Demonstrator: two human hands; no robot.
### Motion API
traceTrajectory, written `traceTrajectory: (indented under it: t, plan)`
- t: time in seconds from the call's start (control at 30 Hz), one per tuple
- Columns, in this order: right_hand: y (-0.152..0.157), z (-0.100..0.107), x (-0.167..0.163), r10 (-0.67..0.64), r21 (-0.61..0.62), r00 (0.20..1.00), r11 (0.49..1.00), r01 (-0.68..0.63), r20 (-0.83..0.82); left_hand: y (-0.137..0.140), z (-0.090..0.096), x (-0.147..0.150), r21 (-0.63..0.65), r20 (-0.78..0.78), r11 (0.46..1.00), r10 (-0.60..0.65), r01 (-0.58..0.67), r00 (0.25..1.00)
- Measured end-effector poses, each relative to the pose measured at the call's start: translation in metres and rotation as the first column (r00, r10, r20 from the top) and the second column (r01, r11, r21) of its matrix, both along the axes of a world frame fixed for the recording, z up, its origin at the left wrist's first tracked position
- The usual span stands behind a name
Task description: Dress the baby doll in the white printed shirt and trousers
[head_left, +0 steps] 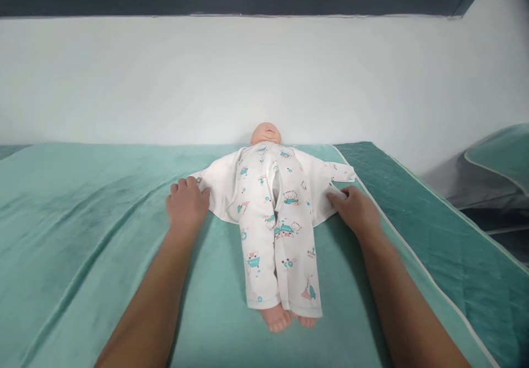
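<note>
A baby doll [266, 133] lies on its back, its feet [276, 317] toward me. White baby trousers [258, 236] with a teal and pink print cover its front from the chest to the ankles, with a gap at the crotch. From under them a white baby shirt [223, 183] spreads out to both sides. My left hand [188, 205] is closed on the shirt's left side by the sleeve, the fingers partly hiding the cuff. With thumb and fingers, my right hand [357, 208] pinches the shirt's right side edge, just below the outstretched right sleeve [341, 171].
A light green sheet [103, 208] with a few creases lies under the doll. Darker green quilted cloth [458, 247] runs along the right side. Behind the doll's head rises a white wall [165, 76]. More green fabric [502, 150] is raised at the far right.
</note>
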State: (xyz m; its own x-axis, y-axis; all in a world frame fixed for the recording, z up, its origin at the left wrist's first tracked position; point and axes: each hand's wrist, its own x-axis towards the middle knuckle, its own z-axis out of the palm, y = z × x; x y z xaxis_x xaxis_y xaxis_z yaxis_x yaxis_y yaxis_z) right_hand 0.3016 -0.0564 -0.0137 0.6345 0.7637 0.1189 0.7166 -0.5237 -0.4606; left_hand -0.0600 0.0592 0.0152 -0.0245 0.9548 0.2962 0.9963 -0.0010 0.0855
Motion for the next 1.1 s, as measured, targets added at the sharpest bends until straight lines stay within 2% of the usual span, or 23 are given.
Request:
traceTrajectory:
  t: [0.07,0.1,0.13,0.2,0.27,0.33,0.4,0.43,0.5,0.57,0.6,0.67,0.73,0.77,0.83,0.9,0.97,1.03,1.1]
  plan:
    - [0.003,0.006,-0.003,0.015,0.092,0.991,0.996,-0.003,-0.13,0.0,0.0,-0.001,-0.056,0.016,0.998,-0.007,0.008,1.0]
    - [0.005,0.011,-0.007,0.04,0.199,0.971,0.98,0.008,-0.235,0.0,0.0,-0.001,-0.076,0.027,0.997,-0.015,0.017,1.0]
    - [0.007,0.017,-0.012,0.095,0.333,0.928,0.942,0.032,-0.36,0.001,0.0,-0.002,-0.089,0.037,0.996,-0.021,0.024,0.999]
    - [0.009,0.036,-0.026,0.283,0.575,0.781,0.809,0.117,-0.557,0.001,0.0,-0.002,-0.104,0.059,0.994,-0.023,0.029,0.998]
    - [0.007,0.061,-0.044,0.495,0.717,0.657,0.69,0.1,-0.568,0.002,0.001,-0.003,-0.116,0.071,0.993,-0.019,0.027,0.997]
    - [0.002,0.085,-0.061,0.673,0.752,0.573,0.643,-0.142,-0.468,0.003,0.001,-0.005,-0.123,0.073,0.992,-0.023,0.032,0.997]
    - [0.0,0.104,-0.074,0.792,0.678,0.452,0.597,-0.428,-0.412,0.005,0.001,-0.006,-0.117,0.081,0.992,-0.032,0.041,0.996]
    - [0.001,0.11,-0.077,0.81,0.647,0.421,0.582,-0.493,-0.408,0.005,0.001,-0.006,-0.114,0.102,0.992,-0.045,0.057,0.994]
    - [0.01,0.115,-0.08,0.784,0.637,0.449,0.615,-0.466,-0.428,0.005,0.002,-0.004,-0.123,0.227,0.986,-0.081,0.111,0.971]
    - [0.029,0.113,-0.078,0.7,0.66,0.548,0.681,-0.318,-0.458,0.003,0.004,0.003,-0.135,0.472,0.967,-0.129,0.216,0.872]
    - [0.04,0.111,-0.077,0.642,0.659,0.605,0.711,-0.243,-0.47,0.001,0.006,0.007,-0.128,0.615,0.95,-0.148,0.284,0.775]
    - [0.065,0.105,-0.078,0.508,0.62,0.723,0.772,-0.14,-0.469,-0.005,0.01,0.014,-0.058,0.852,0.908,-0.171,0.414,0.495]
    - [0.085,0.097,-0.083,0.392,0.537,0.832,0.832,-0.138,-0.392,-0.013,0.013,0.019,0.044,0.963,0.876,-0.166,0.481,0.214]
    - [0.092,0.093,-0.088,0.358,0.489,0.874,0.856,-0.166,-0.329,-0.016,0.015,0.02,0.085,0.982,0.873,-0.155,0.481,0.109]
    - [0.099,0.085,-0.099,0.342,0.414,0.916,0.88,-0.233,-0.21,-0.022,0.018,0.021,0.131,0.99,0.882,-0.138,0.453,-0.016]
    - [0.098,0.079,-0.108,0.35,0.404,0.922,0.877,-0.261,-0.165,-0.027,0.023,0.023,0.152,0.988,0.882,-0.138,0.445,-0.064]
    - [0.095,0.075,-0.112,0.366,0.433,0.911,0.864,-0.256,-0.192,-0.032,0.029,0.032,0.179,0.984,0.872,-0.164,0.456,-0.074]
    - [0.094,0.073,-0.112,0.382,0.46,0.892,0.854,-0.242,-0.24,-0.038,0.037,0.046,0.22,0.973,0.855,-0.227,0.47,-0.043]
    - [0.096,0.072,-0.109,0.39,0.479,0.879,0.848,-0.227,-0.274,-0.044,0.043,0.063,0.267,0.945,0.811,-0.326,0.52,0.022]
